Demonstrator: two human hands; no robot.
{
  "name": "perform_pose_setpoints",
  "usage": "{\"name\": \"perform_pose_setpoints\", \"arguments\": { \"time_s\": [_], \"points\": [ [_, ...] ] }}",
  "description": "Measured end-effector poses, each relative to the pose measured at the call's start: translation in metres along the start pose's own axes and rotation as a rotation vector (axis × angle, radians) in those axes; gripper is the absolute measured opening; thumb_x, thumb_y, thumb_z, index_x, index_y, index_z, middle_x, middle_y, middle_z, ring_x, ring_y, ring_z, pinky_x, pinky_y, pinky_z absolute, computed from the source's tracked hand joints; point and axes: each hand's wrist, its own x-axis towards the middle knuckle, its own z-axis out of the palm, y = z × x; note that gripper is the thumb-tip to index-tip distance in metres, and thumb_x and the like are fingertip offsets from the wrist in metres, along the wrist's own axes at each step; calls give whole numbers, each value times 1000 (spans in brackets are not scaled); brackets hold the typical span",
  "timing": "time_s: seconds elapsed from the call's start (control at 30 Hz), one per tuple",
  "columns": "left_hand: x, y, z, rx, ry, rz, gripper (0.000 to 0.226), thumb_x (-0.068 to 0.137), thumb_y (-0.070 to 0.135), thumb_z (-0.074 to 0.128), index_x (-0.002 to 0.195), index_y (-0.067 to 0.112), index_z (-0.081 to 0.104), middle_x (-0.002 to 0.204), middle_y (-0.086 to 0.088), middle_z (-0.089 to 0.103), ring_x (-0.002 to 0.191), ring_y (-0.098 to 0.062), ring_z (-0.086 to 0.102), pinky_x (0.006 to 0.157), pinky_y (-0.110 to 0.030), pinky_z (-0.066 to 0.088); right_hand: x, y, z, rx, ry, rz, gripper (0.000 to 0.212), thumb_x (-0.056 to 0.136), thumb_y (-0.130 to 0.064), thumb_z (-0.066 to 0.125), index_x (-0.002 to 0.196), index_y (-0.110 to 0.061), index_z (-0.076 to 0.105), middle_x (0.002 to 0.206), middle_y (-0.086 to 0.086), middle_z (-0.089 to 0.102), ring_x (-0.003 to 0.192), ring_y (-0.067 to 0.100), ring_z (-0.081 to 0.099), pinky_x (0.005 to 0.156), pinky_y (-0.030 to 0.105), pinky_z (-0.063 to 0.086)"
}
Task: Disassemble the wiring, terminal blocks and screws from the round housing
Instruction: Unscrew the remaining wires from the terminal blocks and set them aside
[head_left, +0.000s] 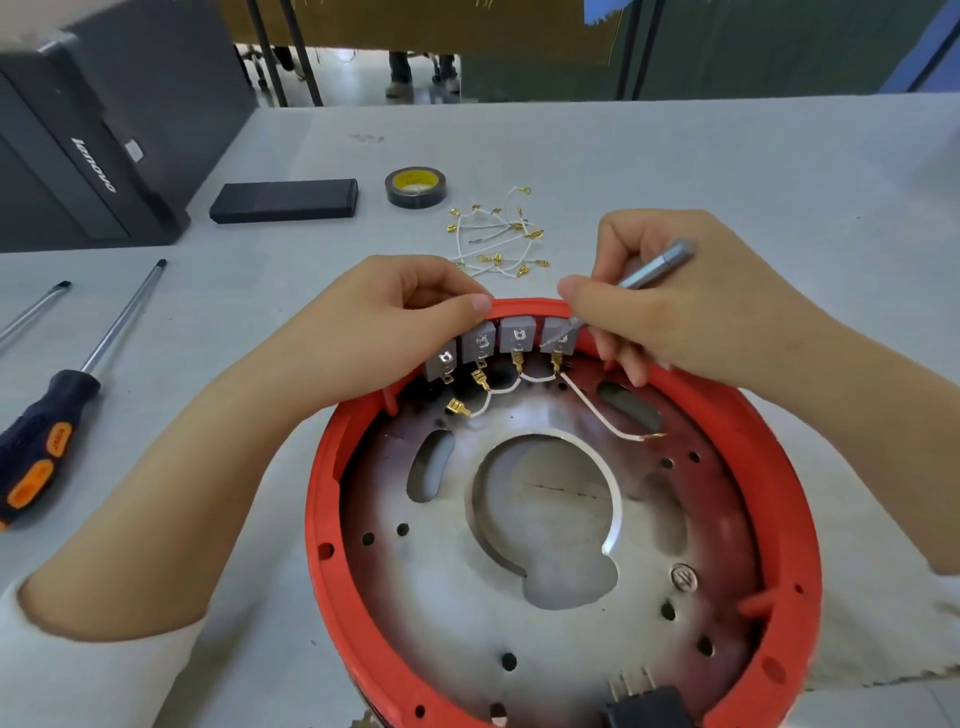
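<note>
Bright, even overhead light, soft shadows.
Wide-angle bend at edges: table (727, 156) rim curves, computer case (78, 156) leans. Mild glare on the housing's metal plate (467, 571); the two sleeves at the bottom corners wash out white. Slight softness overall, corners blurrier.

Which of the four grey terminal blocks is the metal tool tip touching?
The rightmost terminal block, under the right hand. The slim metal tool rests its tip on it; the other three blocks have no tool on them.
</note>
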Motion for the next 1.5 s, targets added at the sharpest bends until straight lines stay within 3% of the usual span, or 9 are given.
{"name": "perform_pose_setpoints", "arguments": {
  "time_s": [0.23, 0.57, 0.73, 0.9, 1.07, 1.23, 1.3, 1.4, 1.5],
  "points": [
    [3, 4, 6, 135, -135, 97, 25, 98, 33, 50, 118, 37, 65, 106, 19, 70, 100, 1, 63, 99, -32, 47, 1, 4, 13, -57, 53, -19, 25, 83, -17, 64, 64, -16, 48, 49, 2, 62, 32, 13, 51, 37, 17, 38],
    [3, -3, 3, 32, -141, 152, 24, 100, 26, 48, 110, 39, 65, 100, 23, 71, 96, 6, 64, 90, -17, 46, 6, 7, 20, -160, 65, -61, 27, 79, -21, 67, 62, -16, 47, 58, -2, 62, 31, 9, 50, 37, 21, 39],
    [4, -4, 3, 67, -116, 140, 24, 99, 30, 48, 113, 39, 66, 104, 25, 69, 101, 7, 61, 94, -17, 45, 5, 10, 20, -145, 32, -77, 28, 83, -27, 65, 65, -18, 46, 53, 2, 61, 34, 16, 56, 35, 29, 39],
    [4, -4, 3, 67, -109, 144, 23, 99, 31, 49, 110, 41, 66, 102, 31, 67, 100, 13, 59, 88, -5, 41, 4, 13, 22, -145, 28, -122, 27, 87, -26, 62, 69, -17, 44, 51, 8, 59, 37, 21, 58, 40, 33, 42],
    [3, -2, 4, 69, -106, 147, 23, 98, 31, 49, 107, 43, 66, 102, 30, 68, 100, 12, 60, 91, -16, 44, 3, 14, 21, -161, 8, -155, 29, 88, -24, 62, 68, -14, 43, 52, 10, 57, 38, 24, 57, 44, 37, 43],
    [3, -2, 4, 78, -100, 146, 22, 98, 33, 50, 105, 45, 67, 100, 30, 68, 99, 12, 60, 90, -10, 44, 5, 13, 22, -178, -8, -142, 31, 88, -22, 62, 66, -14, 43, 58, 11, 57, 40, 20, 54, 45, 32, 42],
    [4, -3, 3, 96, -89, 138, 22, 98, 36, 50, 106, 46, 67, 101, 26, 69, 98, 4, 63, 95, -25, 49, 9, 12, 21, -123, -27, -96, 31, 88, -20, 62, 64, -17, 42, 53, 9, 60, 36, 19, 56, 41, 25, 39],
    [3, -2, 4, 125, -77, 142, 23, 96, 40, 49, 99, 57, 64, 101, 16, 71, 98, -20, 67, 85, -46, 54, 18, 11, 20, -57, -64, -28, 29, 87, -14, 60, 64, -17, 43, 50, 8, 62, 35, 21, 56, 38, 18, 36],
    [3, -1, 5, 126, -68, 153, 29, 96, 41, 50, 89, 68, 60, 97, 22, 70, 92, -17, 66, 72, -37, 57, 25, 8, 18, -29, -116, 18, 28, 86, -9, 58, 64, -15, 43, 49, 10, 61, 34, 23, 56, 38, 20, 38]
  ]
}}
